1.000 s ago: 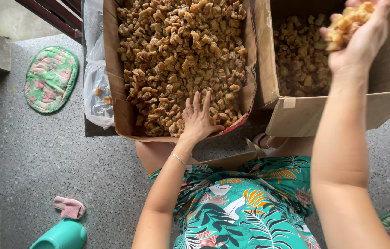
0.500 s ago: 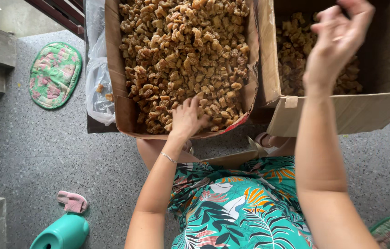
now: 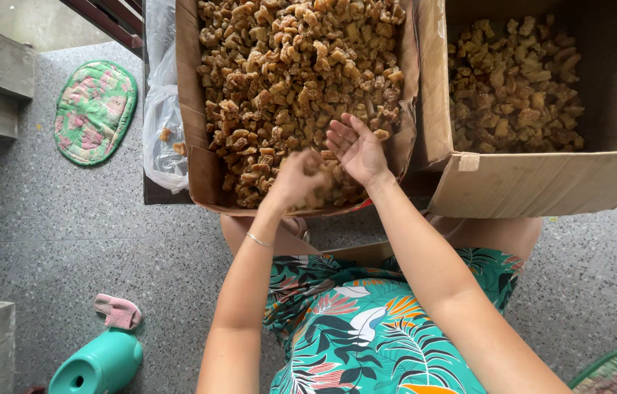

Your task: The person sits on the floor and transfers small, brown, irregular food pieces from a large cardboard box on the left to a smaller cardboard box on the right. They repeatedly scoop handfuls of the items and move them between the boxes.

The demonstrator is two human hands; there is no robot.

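Pieces [image 3: 286, 66]: golden-brown, knobbly, irregular chunks with a dry, crusted look; heaped to the brim of the left cardboard box [image 3: 190, 109], filling it wall to wall.
Left hand [image 3: 295, 179]: down in the near end of the heap, fingers curled together around a clump of pieces; thin bracelet [image 3: 257, 239] on the wrist.
Right hand [image 3: 356, 149]: just beside the left hand, palm up and fingers spread, resting over the pieces at the box's near right corner; nothing pinched.
Right cardboard box [image 3: 542, 182]: close beside the first, partly filled with the same sort of chunks [image 3: 516, 87], lying lower and in shadow.
Plastic bag [image 3: 161, 109]: clear, crumpled, against the left box's outer wall, a few stray chunks inside.
Floor [image 3: 90, 233]: grey speckled stone; quilted green and pink mat [image 3: 95, 111] well left of the boxes.
Near left: teal plastic container [image 3: 97, 363] with a pink cloth [image 3: 119, 311] just above it.
Lap: green leaf-print dress [image 3: 367, 321] under both forearms.
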